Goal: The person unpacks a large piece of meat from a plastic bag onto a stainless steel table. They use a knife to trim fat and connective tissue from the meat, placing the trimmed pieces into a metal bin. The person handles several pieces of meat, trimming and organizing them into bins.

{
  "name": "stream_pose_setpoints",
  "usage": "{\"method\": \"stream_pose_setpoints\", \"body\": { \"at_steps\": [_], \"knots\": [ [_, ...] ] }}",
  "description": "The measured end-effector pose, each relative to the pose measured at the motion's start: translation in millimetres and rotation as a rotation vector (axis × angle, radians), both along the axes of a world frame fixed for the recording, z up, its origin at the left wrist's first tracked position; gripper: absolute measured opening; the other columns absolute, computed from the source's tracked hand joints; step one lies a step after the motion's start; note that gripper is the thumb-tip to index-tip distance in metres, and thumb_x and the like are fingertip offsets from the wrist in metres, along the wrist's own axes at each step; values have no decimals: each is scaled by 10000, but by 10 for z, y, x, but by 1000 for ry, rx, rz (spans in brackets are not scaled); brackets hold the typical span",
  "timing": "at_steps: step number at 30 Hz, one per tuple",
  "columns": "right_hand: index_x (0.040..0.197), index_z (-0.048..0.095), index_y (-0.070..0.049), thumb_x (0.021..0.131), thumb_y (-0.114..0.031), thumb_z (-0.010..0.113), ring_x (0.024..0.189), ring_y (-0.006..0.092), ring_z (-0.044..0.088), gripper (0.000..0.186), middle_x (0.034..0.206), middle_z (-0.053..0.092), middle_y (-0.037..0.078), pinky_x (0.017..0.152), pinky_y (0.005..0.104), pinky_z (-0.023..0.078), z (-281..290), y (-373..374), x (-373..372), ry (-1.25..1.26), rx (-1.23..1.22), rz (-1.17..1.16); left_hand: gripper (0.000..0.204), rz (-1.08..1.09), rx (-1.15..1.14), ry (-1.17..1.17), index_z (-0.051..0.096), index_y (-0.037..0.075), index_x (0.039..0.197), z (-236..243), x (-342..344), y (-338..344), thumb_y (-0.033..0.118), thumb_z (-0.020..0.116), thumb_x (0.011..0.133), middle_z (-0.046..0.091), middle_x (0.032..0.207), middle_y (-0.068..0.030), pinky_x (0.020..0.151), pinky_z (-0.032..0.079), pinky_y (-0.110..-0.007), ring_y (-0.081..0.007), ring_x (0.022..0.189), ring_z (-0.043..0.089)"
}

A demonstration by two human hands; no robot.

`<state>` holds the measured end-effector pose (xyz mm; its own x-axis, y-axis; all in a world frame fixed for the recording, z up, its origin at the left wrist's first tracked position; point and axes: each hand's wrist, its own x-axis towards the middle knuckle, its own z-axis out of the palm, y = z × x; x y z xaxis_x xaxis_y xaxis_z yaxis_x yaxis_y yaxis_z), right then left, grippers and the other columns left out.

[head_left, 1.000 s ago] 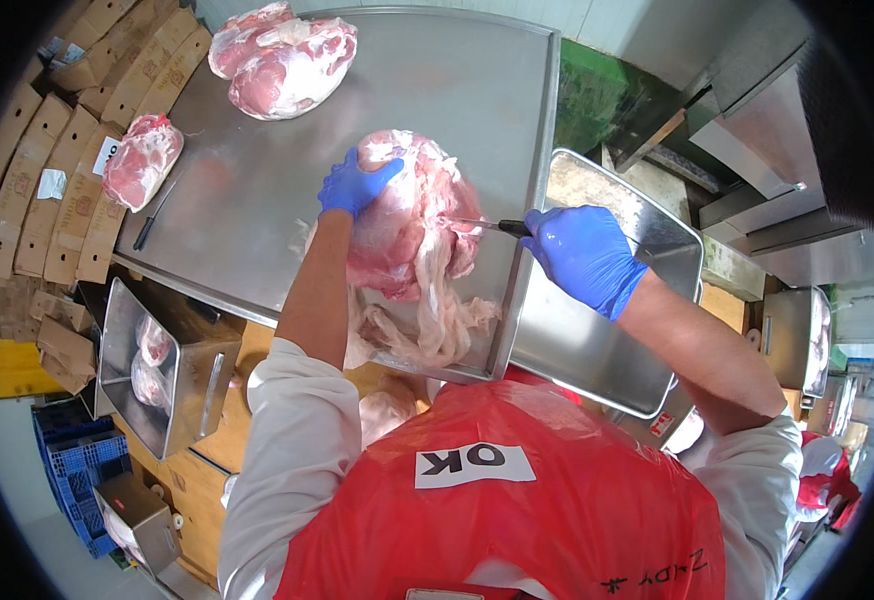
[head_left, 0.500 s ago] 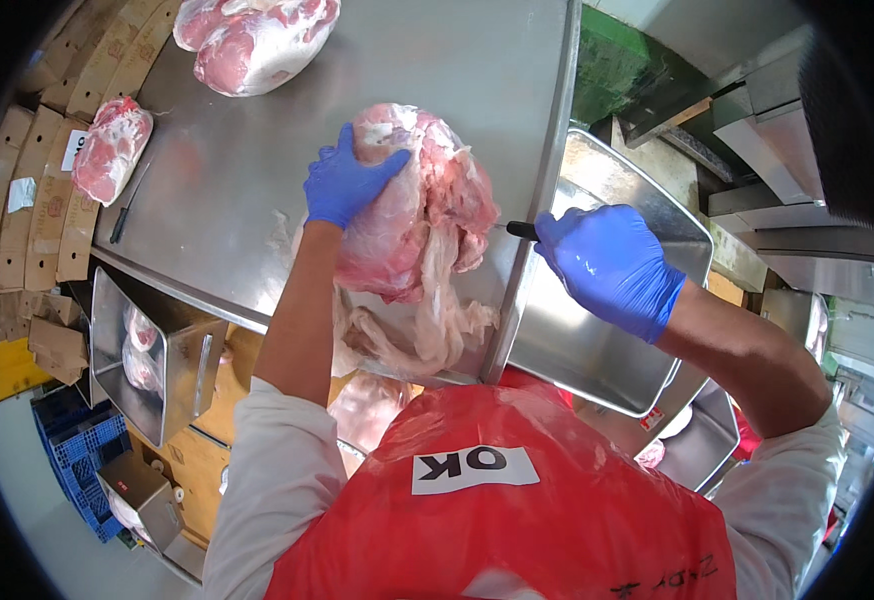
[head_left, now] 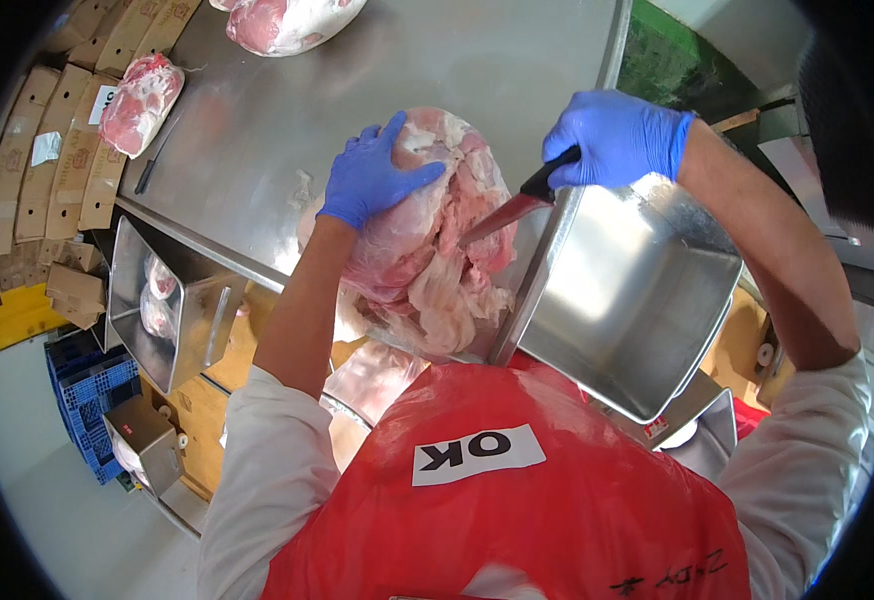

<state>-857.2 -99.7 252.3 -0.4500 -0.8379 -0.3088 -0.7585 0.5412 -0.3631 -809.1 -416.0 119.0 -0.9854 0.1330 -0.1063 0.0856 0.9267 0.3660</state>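
Note:
A large cut of raw meat (head_left: 397,245) lies on the steel table in front of me, opened along a seam, with pale fat and skin hanging at its near side. My left hand (head_left: 372,178), in a blue glove, lies on the upper left of the meat with its fingers spread. My right hand (head_left: 612,140), gloved too, is closed round the black handle of a knife (head_left: 507,218). Its blade slants down to the left, and the tip is at the open seam; how deep it sits cannot be told.
More raw meat (head_left: 292,25) lies at the table's (head_left: 257,130) far edge, and another piece (head_left: 140,105) by cardboard boxes (head_left: 42,165) on the left. A second knife (head_left: 147,172) lies near it. Steel tubs stand right (head_left: 637,300) and lower left (head_left: 172,310).
My right hand has risen and moved up, tilting the knife so its blade now points down into the meat's seam. My left hand stays on the meat. The whole view has shifted slightly.

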Motion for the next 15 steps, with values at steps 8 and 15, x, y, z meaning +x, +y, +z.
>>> {"method": "stream_pose_setpoints", "body": {
  "at_steps": [8,15],
  "knots": [
    [845,763,-53,745,-428,810,699,365,673,390,766,705,171,660,440,537,-163,150,46,-18,76,-105,980,49,0,-3,451,97,1507,-110,283,64,721,664,783,556,1384,-253,1097,413,-496,-438,1293,521],
    [802,742,-80,730,-566,784,724,406,654,492,744,684,159,650,465,525,-251,224,779,50,-35,-184,965,147,39,-141,468,65,1490,-158,681,106,713,650,798,558,1390,-250,1093,418,-492,-432,1285,527]
  ]
}}
